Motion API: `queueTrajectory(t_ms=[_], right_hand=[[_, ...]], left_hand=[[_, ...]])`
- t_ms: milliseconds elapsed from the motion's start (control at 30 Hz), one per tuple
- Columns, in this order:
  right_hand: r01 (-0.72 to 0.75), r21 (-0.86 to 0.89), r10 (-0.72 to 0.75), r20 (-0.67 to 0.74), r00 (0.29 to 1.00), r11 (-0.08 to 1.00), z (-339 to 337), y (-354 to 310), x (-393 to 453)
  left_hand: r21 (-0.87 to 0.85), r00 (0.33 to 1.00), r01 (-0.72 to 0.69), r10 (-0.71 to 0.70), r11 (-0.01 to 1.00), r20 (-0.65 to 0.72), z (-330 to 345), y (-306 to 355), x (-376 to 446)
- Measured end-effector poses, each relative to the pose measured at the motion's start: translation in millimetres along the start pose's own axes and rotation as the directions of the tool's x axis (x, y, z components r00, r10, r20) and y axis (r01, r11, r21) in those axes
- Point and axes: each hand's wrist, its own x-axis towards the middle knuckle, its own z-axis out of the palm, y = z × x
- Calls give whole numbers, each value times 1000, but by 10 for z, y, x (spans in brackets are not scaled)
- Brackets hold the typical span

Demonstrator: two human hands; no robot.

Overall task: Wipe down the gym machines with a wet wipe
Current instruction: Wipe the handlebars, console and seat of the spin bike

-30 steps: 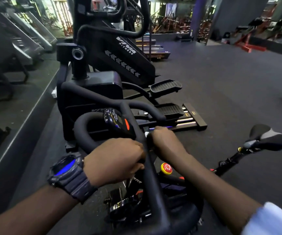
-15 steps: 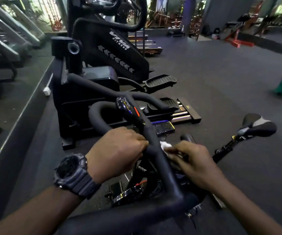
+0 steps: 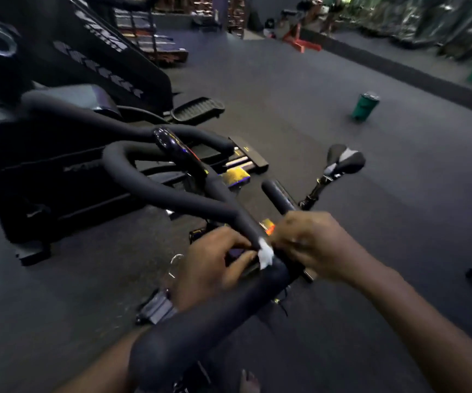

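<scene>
The exercise bike's black padded handlebar point(image 3: 169, 191) runs from the upper left down to the bottom middle, with a small glossy console point(image 3: 176, 148) on it. A crumpled white wet wipe point(image 3: 265, 255) is pressed against the bar where its tubes join. My right hand point(image 3: 311, 242) is closed on the wipe from the right. From the left, my left hand point(image 3: 212, 268) curls its fingers around the bar right beside the wipe, its wrist hidden behind the near tube. Both hands are motion-blurred.
The bike's saddle point(image 3: 345, 161) stands out to the right. A large black elliptical machine point(image 3: 59, 171) with pedals fills the left. A green bin point(image 3: 365, 106) stands on the dark rubber floor, with benches and racks far behind.
Both hands have slid down the handlebar toward me and now meet at the wipe. The view has swung to the right, showing the green bin.
</scene>
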Motion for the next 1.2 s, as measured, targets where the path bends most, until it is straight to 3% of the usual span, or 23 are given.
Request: queueTrajectory(t_ms=[33, 67, 133, 233, 333, 467, 533, 600, 667, 767, 833, 933, 1033, 1133, 1200], right_hand=[[-42, -10, 41, -35, 999, 999, 69, 20, 192], [-111, 15, 112, -92, 989, 994, 132, 5, 366], [-173, 77, 184, -170, 968, 982, 229, -1, 498], [-40, -76, 37, -45, 998, 996, 141, -137, 128], [53, -188, -33, 110, 993, 981, 42, -251, 65], [-56, -378, 126, 163, 979, 924, 244, -354, 718], [33, -387, 77, 266, 961, 922, 230, -368, 641], [122, -313, 4, 373, 928, 942, 76, -375, 351], [89, -289, -3, 284, 959, 953, -44, -289, 187], [-186, -128, 185, -25, 983, 974, 61, -88, 406], [-371, -33, 368, -75, 927, 928, 197, -4, 553], [-391, -66, 395, 62, 916, 918, 146, 64, 357], [-329, -138, 356, 309, 882, 934, -26, 102, 191], [-365, 4, 337, 378, 862, 931, 29, 173, 481], [-396, 89, 344, 349, 872, 914, 145, 221, 597]], left_hand=[[-155, 976, 208, -214, 966, -27, 49, 16, -20], [-319, 909, 391, -417, 863, -16, 77, 61, -22], [-583, 743, 580, -663, 570, 91, 135, 114, -15], [-733, 618, 606, -763, 310, 188, 118, 157, 47], [-838, 511, 544, -806, 34, 300, 54, 241, 122], [-888, 475, 458, -834, -39, 282, 26, 296, 158], [-888, 487, 453, -812, -79, 321, 2, 270, 168], [-857, 499, 513, -794, -53, 347, 2, 202, 144], [-835, 547, 543, -791, 87, 273, 28, 164, 93], [-745, 651, 570, -744, 345, 153, 64, 185, 42], [-694, 676, 574, -730, 435, 102, 65, 223, 52], [-673, 672, 573, -738, 468, 59, 83, 241, 90], [-644, 701, 557, -713, 525, 25, 110, 248, 73], [-613, 717, 554, -697, 563, 7, 109, 273, 87], [-603, 724, 554, -690, 574, 9, 105, 275, 89]])
